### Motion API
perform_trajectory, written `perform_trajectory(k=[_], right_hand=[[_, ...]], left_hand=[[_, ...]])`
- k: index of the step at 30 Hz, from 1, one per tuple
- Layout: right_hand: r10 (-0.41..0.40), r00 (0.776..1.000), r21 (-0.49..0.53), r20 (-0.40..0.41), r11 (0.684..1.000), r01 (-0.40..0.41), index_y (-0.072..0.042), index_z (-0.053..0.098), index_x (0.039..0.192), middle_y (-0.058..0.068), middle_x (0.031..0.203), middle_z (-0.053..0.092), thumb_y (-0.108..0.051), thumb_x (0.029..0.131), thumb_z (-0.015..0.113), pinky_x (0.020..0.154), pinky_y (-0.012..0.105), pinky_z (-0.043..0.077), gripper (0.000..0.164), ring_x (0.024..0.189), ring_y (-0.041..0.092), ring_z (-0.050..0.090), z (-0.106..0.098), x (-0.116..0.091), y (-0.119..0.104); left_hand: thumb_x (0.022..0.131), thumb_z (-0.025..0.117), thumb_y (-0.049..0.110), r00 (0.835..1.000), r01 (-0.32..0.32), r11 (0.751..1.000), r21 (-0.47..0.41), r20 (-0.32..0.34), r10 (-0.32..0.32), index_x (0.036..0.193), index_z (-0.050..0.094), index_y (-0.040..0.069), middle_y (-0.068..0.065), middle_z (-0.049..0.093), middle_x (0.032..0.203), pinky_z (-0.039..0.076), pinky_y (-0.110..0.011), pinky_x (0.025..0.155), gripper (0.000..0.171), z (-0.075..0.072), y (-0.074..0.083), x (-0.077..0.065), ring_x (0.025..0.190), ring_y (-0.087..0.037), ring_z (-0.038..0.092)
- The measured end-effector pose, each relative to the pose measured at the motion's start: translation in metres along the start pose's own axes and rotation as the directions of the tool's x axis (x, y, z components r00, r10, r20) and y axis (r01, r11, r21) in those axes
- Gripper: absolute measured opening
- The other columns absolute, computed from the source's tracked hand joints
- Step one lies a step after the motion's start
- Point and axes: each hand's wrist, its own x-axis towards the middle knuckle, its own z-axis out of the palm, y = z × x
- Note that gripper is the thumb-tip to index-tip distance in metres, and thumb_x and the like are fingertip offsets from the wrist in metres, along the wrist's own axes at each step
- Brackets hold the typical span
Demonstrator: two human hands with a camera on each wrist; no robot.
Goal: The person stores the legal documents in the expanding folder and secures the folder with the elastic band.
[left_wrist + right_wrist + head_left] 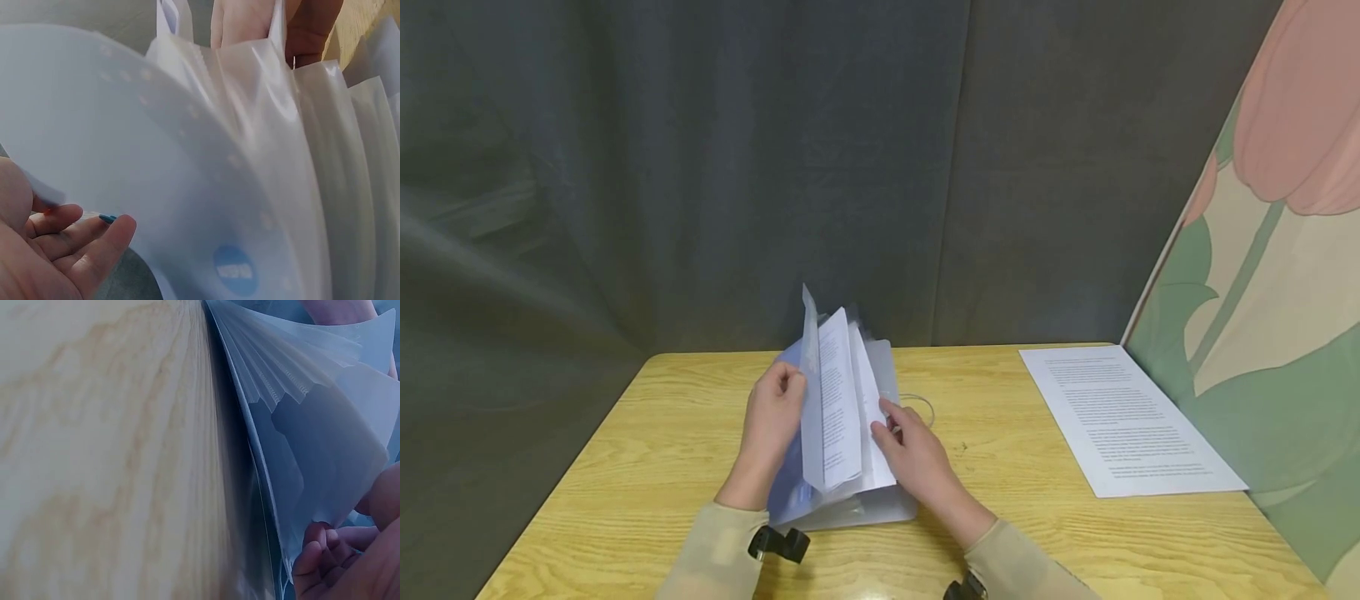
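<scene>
A translucent accordion file folder [880, 507] stands fanned open on the table, its pleated plastic pockets [281, 375] spreading toward the top. My left hand [772, 408] holds the raised front cover [125, 144] by its edge; a round blue label [235, 270] shows on that cover. Printed white sheets [838, 400] stick up between the pockets. My right hand [917, 450] pinches the edge of a white sheet [871, 417] on the folder's right side. In the left wrist view, the right fingers [247, 22] reach in behind the pockets.
A printed sheet [1131, 421] lies flat at the right of the wooden table [677, 442]. A thin cord loop [921, 400] sticks out from the folder's right side. Dark curtain [790, 167] hangs behind, and a flowered panel [1262, 358] borders the right.
</scene>
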Motion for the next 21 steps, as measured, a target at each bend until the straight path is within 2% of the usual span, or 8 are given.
perform_trajectory(k=[6, 10, 13, 17, 21], right_hand=[[0.0, 1.0, 0.005, -0.001, 1.0, 0.0, 0.0, 0.06, 0.155, 0.005, 0.113, 0.064, -0.023, 0.113, 0.061, 0.084, 0.037, 0.053, 0.047, 0.097, 0.018, 0.06, -0.0009, 0.0012, -0.0005], [0.057, 0.998, 0.056, 0.013, 0.997, -0.058, 0.001, 0.059, 0.155, 0.011, 0.125, 0.067, -0.018, 0.114, 0.056, 0.096, 0.049, 0.056, 0.045, 0.108, 0.025, 0.065, -0.0011, 0.0018, -0.0015], [0.107, 0.994, 0.13, 0.021, 0.986, -0.109, -0.001, 0.059, 0.156, 0.016, 0.132, 0.067, -0.016, 0.114, 0.055, 0.105, 0.056, 0.053, 0.044, 0.119, 0.032, 0.065, -0.0011, 0.0027, -0.0005], [0.162, 0.986, 0.216, 0.03, 0.962, -0.164, -0.005, 0.061, 0.156, 0.016, 0.137, 0.067, -0.017, 0.114, 0.055, 0.108, 0.057, 0.05, 0.044, 0.123, 0.032, 0.063, -0.0011, 0.0036, 0.0002], [0.183, 0.982, 0.239, 0.046, 0.953, -0.189, -0.01, 0.062, 0.157, 0.014, 0.136, 0.067, -0.018, 0.114, 0.056, 0.11, 0.055, 0.05, 0.044, 0.123, 0.03, 0.062, -0.0015, 0.0037, -0.0018]], left_hand=[[0.107, 0.049, 0.014, 1.0, 0.004, 1.0, 0.0, -0.001, -0.004, 0.1, 0.065, 0.004, -0.009, 0.055, 0.088, 0.04, -0.032, 0.063, 0.02, -0.0001, 0.0004, -0.0002, 0.08, -0.022, 0.051], [0.106, 0.049, 0.013, 1.0, 0.004, 1.0, 0.002, -0.002, -0.004, 0.1, 0.065, 0.004, -0.01, 0.055, 0.089, 0.04, -0.032, 0.063, 0.02, 0.0001, 0.0007, 0.0004, 0.08, -0.023, 0.052], [0.106, 0.049, 0.013, 1.0, 0.003, 1.0, 0.004, -0.004, -0.003, 0.099, 0.065, 0.004, -0.01, 0.055, 0.088, 0.04, -0.032, 0.063, 0.019, 0.0004, 0.0002, 0.0013, 0.079, -0.023, 0.052], [0.106, 0.049, 0.013, 1.0, 0.0, 1.0, 0.005, -0.004, 0.0, 0.098, 0.065, 0.004, -0.009, 0.055, 0.087, 0.04, -0.032, 0.063, 0.02, 0.0007, -0.0002, 0.0017, 0.079, -0.023, 0.051], [0.105, 0.05, 0.013, 1.0, -0.015, 1.0, 0.009, -0.008, 0.015, 0.096, 0.065, 0.004, -0.009, 0.055, 0.085, 0.041, -0.032, 0.063, 0.019, 0.0011, -0.0002, 0.0017, 0.077, -0.023, 0.051]])
